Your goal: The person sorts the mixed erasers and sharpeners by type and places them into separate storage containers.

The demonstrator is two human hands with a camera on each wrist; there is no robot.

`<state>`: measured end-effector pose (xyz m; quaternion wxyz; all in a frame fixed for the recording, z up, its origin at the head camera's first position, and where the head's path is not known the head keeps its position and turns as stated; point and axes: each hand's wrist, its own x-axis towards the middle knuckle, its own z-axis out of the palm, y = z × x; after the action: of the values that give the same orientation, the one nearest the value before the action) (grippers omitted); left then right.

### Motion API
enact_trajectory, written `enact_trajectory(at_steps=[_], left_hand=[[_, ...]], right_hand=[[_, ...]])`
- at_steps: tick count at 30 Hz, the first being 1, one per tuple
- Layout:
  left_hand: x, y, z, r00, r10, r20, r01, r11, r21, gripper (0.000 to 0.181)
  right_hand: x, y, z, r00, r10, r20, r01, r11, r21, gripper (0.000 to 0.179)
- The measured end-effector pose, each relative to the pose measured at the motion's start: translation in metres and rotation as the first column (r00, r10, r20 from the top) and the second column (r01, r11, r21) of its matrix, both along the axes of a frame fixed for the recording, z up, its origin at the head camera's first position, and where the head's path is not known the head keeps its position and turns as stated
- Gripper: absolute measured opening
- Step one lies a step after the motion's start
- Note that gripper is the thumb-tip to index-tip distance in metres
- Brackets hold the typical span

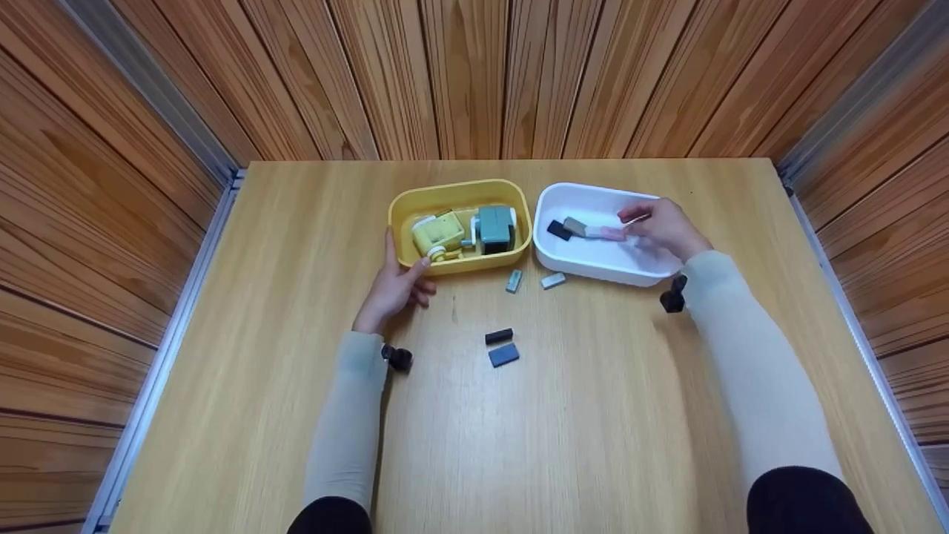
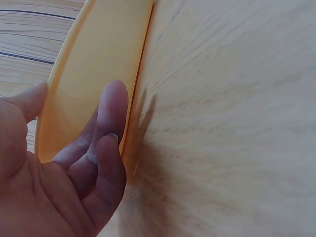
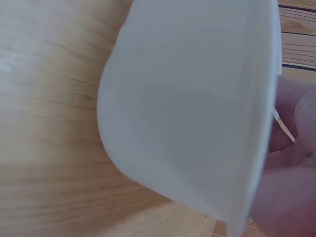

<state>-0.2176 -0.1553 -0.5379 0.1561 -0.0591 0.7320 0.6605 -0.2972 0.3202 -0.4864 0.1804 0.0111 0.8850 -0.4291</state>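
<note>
My left hand [image 1: 393, 291] is at the near left corner of a yellow bin [image 1: 474, 265]. Its thumb touches the rim, and the other fingers sit loosely against the outer wall [image 2: 98, 59]. Inside that bin lie a yellow crank pencil sharpener [image 1: 439, 232] and a teal one [image 1: 494, 226]. Over the right part of a white bin [image 1: 593, 271], my right hand [image 1: 667, 226] pinches a thin white piece [image 1: 636, 220], mostly hidden by the fingers. Below the fingertips is a pink-and-white small block [image 1: 606, 233], beside a grey block [image 1: 574, 227] and a black block [image 1: 559, 231].
Between me and the bins, a teal small block [image 1: 514, 281] and a white small block [image 1: 553, 280] lie on the wooden table [image 1: 578, 415]. Closer in are a black block [image 1: 499, 337] and a blue block [image 1: 504, 355]. Wooden panels stand behind and at both sides.
</note>
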Motion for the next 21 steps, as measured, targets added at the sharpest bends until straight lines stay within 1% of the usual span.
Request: enact_trajectory(at_steps=[7, 14, 18, 21], left_hand=[[0.0, -0.001, 0.0, 1.0, 0.002, -0.003, -0.002, 1.0, -0.001, 0.096], [-0.001, -0.002, 0.002, 1.0, -0.012, 0.024, 0.012, 1.0, 0.013, 0.096], [0.005, 0.0, 0.02, 0.999, -0.03, 0.04, 0.03, 0.999, 0.017, 0.095], [0.008, 0.001, 0.028, 0.998, -0.045, 0.046, 0.045, 0.999, 0.011, 0.095]], right_hand=[[0.004, 0.0, 0.009, 0.999, 0.044, -0.029, -0.044, 0.999, 0.024, 0.037], [0.01, -0.003, 0.018, 0.998, 0.05, -0.044, -0.05, 0.999, 0.009, 0.038], [0.013, -0.006, 0.022, 0.997, 0.057, -0.06, -0.057, 0.998, -0.001, 0.039], [0.015, -0.009, 0.025, 0.994, 0.068, -0.084, -0.069, 0.998, -0.007, 0.039]])
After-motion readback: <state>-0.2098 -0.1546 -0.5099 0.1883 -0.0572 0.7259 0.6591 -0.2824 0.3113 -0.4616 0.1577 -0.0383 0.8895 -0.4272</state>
